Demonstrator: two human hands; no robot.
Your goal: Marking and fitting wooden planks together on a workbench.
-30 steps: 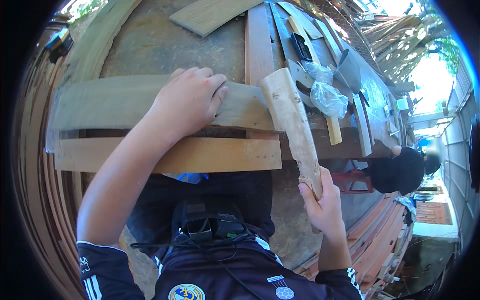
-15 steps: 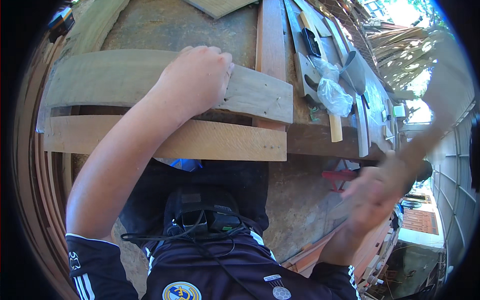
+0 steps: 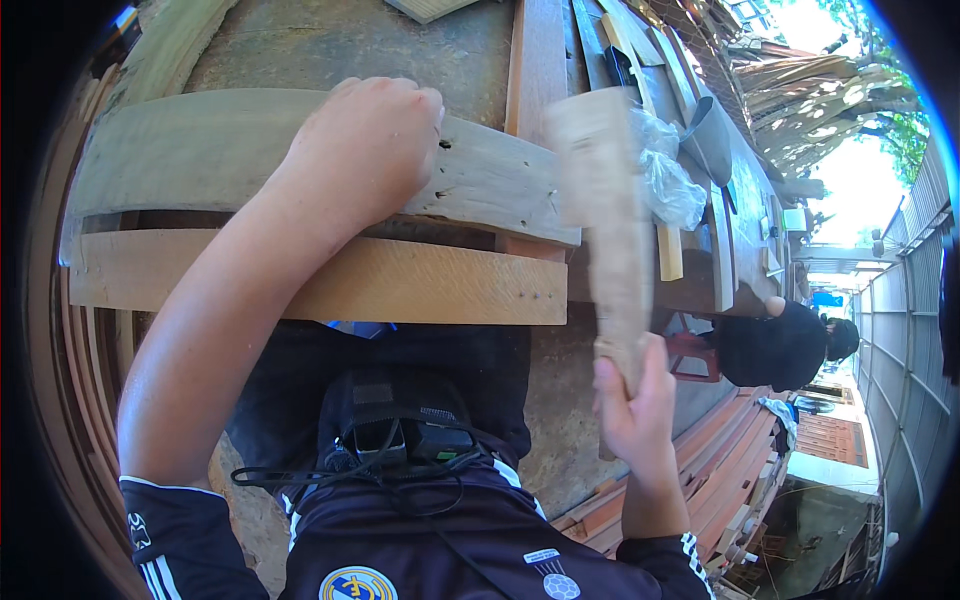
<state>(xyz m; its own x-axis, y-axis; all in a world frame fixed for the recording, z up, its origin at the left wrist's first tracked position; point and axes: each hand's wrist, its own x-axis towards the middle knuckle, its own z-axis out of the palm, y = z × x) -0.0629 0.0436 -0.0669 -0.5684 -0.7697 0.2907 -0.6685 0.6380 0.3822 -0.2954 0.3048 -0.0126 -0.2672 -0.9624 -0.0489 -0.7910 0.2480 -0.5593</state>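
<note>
My left hand (image 3: 365, 150) is closed over a weathered grey board (image 3: 500, 180), its fingers curled by the board's far edge. The board lies crosswise over a reddish batten (image 3: 535, 70). Parallel to it, nearer my body, is a lighter plank (image 3: 430, 285) with small holes at its right end. My right hand (image 3: 630, 400) grips the handle of a rough pale wooden mallet (image 3: 600, 160), whose blurred head is raised beside the grey board's right end.
The worktable (image 3: 350, 55) carries more strips, a crumpled clear bag (image 3: 668, 185) and a curved grey piece (image 3: 705, 140). A person in black (image 3: 765, 345) is at the right near a red stool (image 3: 685, 355). Stacked planks (image 3: 700, 470) lie at lower right.
The mallet swung far out to the right half a second ago and is now back left beside the boards. My left hand has moved slightly up and left in view.
</note>
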